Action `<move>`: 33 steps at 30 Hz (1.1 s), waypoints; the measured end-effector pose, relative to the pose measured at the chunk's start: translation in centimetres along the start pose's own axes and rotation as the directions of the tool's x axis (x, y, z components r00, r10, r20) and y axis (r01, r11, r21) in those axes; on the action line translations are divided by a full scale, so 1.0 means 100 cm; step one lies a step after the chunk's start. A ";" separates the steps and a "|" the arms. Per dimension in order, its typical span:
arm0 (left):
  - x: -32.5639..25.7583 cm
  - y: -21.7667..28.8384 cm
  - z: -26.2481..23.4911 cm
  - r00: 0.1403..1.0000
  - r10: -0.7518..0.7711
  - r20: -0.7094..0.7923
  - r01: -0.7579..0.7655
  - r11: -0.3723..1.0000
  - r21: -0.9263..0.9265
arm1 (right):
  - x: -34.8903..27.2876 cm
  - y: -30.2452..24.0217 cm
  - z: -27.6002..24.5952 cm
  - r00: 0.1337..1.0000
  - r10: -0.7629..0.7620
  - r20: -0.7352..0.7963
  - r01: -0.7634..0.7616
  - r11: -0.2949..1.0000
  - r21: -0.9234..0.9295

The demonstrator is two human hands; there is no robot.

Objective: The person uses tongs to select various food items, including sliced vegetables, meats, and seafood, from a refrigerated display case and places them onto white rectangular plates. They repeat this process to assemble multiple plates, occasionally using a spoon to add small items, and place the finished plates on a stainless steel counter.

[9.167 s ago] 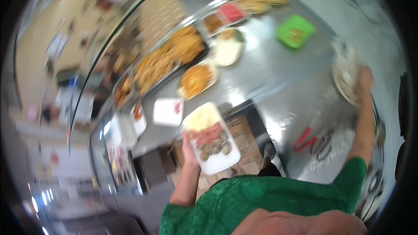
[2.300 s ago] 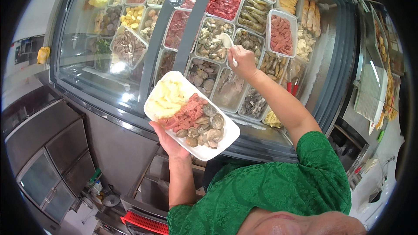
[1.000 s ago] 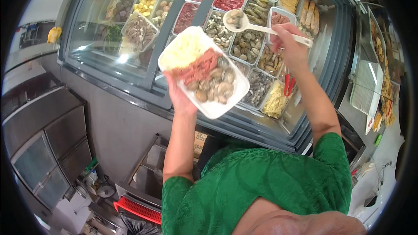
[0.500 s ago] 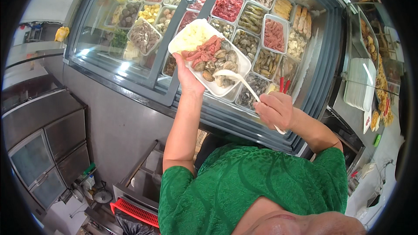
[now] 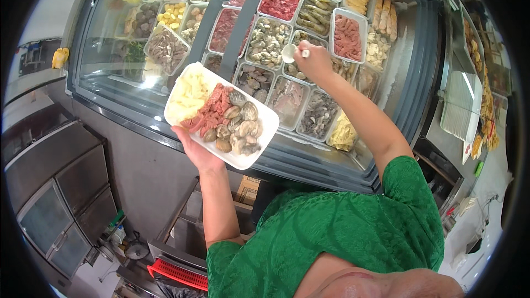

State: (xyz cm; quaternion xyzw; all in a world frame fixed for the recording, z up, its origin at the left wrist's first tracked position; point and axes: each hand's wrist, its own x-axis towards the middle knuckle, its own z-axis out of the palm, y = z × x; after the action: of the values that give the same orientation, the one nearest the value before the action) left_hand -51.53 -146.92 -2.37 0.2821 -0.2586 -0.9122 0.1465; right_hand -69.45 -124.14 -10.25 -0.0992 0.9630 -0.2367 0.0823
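Observation:
My left hand (image 5: 197, 149) holds a white rectangular tray (image 5: 264, 138) from below, level, in front of a chilled display case. The tray carries pale yellow strips, red meat pieces and several clams. My right hand (image 5: 314, 60) reaches out over the case's open bins and grips a white spoon (image 5: 289, 53), whose bowl hangs just above a bin of shellfish (image 5: 267, 44). My green sleeve covers the right upper arm.
The display case (image 5: 408, 77) holds many white bins of meats, shellfish, mushrooms and vegetables, split by a dark bar (image 5: 232, 16). Steel cabinets (image 5: 49, 187) stand at left, a red crate (image 5: 176, 273) lies below, and a stack of white trays (image 5: 458, 105) sits at right.
My right hand has gone from near my chest, by the tray, back out over the bins with the spoon. The tray has come down and closer to me.

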 end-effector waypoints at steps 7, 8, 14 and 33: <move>0.000 0.001 -0.010 0.996 -0.016 -0.093 0.019 0.999 0.027 | 0.011 -0.027 0.036 0.995 0.043 0.089 -0.037 0.997 -0.067; 0.001 0.001 -0.010 0.997 -0.012 -0.078 0.013 1.000 0.009 | 0.011 -0.023 0.044 0.996 0.083 0.032 -0.084 0.996 0.035; 0.000 -0.002 -0.009 0.998 -0.038 -0.057 0.036 0.999 -0.034 | 0.005 0.019 0.095 0.947 0.279 -0.161 -0.163 0.847 0.506; 0.016 -0.024 0.026 0.962 -0.169 0.215 0.188 0.980 -0.069 | -0.071 -0.017 -0.119 0.982 0.178 -0.070 -0.028 0.499 0.866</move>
State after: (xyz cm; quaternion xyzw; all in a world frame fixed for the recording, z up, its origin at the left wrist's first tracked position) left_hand -54.61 -144.60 -2.50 0.2005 -0.2051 -0.9568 0.0482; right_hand -64.81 -118.73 1.75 0.0307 0.7250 -0.6852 0.0621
